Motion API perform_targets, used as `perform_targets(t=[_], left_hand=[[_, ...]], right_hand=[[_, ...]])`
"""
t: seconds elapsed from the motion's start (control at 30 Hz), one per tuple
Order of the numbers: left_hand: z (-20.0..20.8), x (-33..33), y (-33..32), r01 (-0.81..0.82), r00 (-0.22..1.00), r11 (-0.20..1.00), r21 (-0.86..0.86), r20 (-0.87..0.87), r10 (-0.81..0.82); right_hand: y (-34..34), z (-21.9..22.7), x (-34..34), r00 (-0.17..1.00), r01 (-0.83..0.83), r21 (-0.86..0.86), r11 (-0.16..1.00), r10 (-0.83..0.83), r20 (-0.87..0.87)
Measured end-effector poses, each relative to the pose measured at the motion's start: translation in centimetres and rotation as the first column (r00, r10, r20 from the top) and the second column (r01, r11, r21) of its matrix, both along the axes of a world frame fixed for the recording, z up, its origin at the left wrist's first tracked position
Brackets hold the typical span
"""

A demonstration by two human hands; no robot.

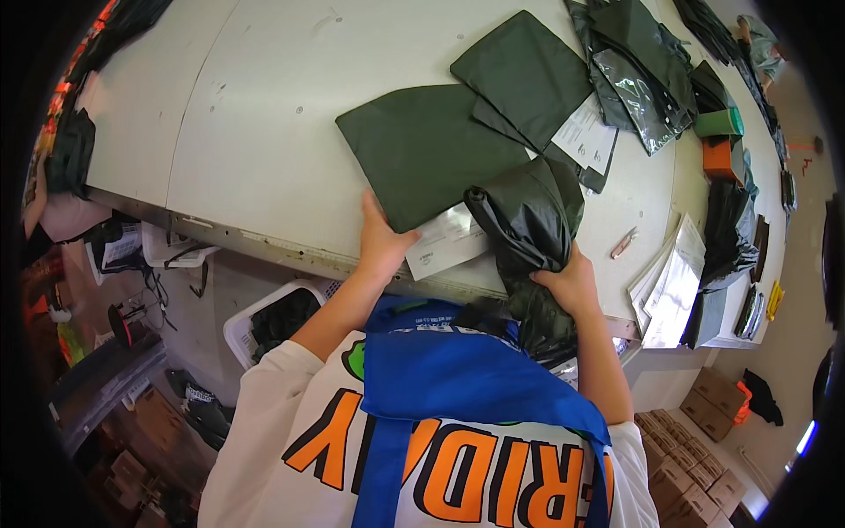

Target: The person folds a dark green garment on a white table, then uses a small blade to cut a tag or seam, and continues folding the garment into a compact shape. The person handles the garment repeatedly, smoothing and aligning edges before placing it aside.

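Observation:
A flat, folded dark green fabric piece [427, 145] lies on the white table, over a white printed sheet [449, 242]. Thumb and fingers apart, my left hand [382, 242] touches the near left corner of the fabric piece. My right hand [570, 282] grips a dark glossy fabric bundle [532, 216], which is bunched up and hangs past the table's near edge. Beyond it rests another folded dark green piece [524, 75], with a printed sheet [583, 132] sticking out beside it.
A small cutter with a pinkish handle [625, 242] lies right of my right hand. Clear-bagged dark pieces [642, 88] are heaped at the far right, near a stack of white sheets [673, 286]. Below the table stands a white basket [238, 339] with dark cloth. Another person's arm [37, 194] shows at far left.

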State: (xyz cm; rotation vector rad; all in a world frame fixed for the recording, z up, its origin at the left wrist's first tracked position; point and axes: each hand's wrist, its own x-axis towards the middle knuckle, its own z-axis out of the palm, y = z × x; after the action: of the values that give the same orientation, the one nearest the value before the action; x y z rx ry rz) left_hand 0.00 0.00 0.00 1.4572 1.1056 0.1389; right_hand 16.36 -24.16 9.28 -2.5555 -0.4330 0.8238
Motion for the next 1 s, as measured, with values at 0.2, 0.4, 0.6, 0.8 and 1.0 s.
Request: perform_targets(t=[0.2, 0.4, 0.6, 0.8, 1.0], left_hand=[[-0.3, -1.3, -0.4, -0.106, 0.966, 0.993, -0.061, 0.231, 0.117], [-2.0, -8.1, 1.2, 0.026, 0.999, 0.927, 0.374, -0.053, -0.007], [2.6, -6.7, 1.0, 0.431, 0.861, 0.317, 0.844, -0.28, -0.424], [-1.2, -4.2, 3.7, 0.553, 0.684, 0.196, 0.81, -0.306, -0.663], [1.0, -3.1, 6.6, 0.563, 0.63, 0.164, 0.81, -0.293, -0.719]], right_hand=[[-0.8, -0.2, -0.9, 0.998, 0.053, 0.162, 0.985, -0.055, 0.004], [-1.2, 2.4, -0.5, 0.992, -0.04, 0.06, 0.997, 0.033, 0.121], [0.6, 1.5, -0.7, 0.989, -0.131, -0.031, 0.991, 0.133, 0.067], [2.8, 3.5, -1.3, 0.938, -0.346, 0.015, 0.938, 0.346, 0.005], [4.7, 3.0, -2.0, 0.566, -0.82, -0.05, 0.57, 0.821, 0.072]])
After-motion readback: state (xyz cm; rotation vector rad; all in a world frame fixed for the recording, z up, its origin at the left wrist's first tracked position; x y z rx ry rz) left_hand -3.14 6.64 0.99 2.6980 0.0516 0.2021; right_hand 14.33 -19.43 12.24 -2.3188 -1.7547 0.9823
